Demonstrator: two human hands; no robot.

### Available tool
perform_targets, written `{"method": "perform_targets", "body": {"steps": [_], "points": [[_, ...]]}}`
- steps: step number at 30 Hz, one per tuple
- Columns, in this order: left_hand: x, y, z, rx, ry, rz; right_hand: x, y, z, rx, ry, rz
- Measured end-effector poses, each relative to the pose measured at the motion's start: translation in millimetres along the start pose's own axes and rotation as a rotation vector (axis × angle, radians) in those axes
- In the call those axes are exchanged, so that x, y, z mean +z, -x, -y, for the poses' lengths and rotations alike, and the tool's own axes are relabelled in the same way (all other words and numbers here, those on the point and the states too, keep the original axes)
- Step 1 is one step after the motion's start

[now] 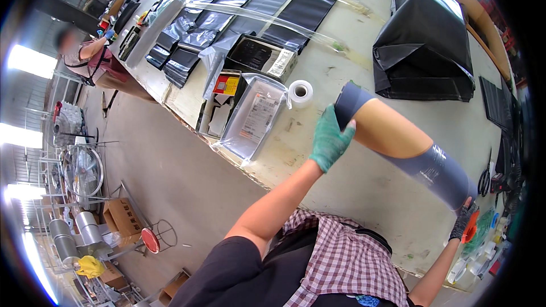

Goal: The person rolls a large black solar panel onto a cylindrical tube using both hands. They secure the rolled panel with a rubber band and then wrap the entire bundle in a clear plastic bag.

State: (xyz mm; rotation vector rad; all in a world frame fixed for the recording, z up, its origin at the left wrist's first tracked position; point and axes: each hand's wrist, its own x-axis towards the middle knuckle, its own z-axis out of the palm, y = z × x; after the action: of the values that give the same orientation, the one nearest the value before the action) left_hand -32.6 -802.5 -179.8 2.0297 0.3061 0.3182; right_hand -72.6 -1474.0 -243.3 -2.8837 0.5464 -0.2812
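Observation:
A thick dark blue-grey roll (424, 170) with a broad tan band (392, 128) round it lies slantwise across my front, over the pale table. My left hand (331, 139), in a green glove with bare fingertips, grips its upper left end. At the lower right end my right hand (464, 219), in a dark glove, holds the other rim; its fingers are partly hidden by the roll. Left of the roll stand a small white roll of labels or tape (300, 93) and a clear plastic tray (253, 115) with a printed sheet in it.
Flat black plastic bags (301, 14) lie in rows at the far left, beside an open black box (259, 57). A large black plastic-covered bundle (424, 45) stands at the far right. Scissors (484, 182) lie at the right edge. Another person (94, 59) works along the table's far left side.

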Motion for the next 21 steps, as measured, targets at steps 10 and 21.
{"method": "perform_targets", "body": {"steps": [10, 21], "points": [[-58, 59, -1, -0.064, 0.088, 0.18, -18, 86, -7, 0.161, -0.295, -0.061], [-22, 136, -31, 0.775, -0.175, 0.604, -44, 271, 99, -0.058, -0.211, -0.073]]}}
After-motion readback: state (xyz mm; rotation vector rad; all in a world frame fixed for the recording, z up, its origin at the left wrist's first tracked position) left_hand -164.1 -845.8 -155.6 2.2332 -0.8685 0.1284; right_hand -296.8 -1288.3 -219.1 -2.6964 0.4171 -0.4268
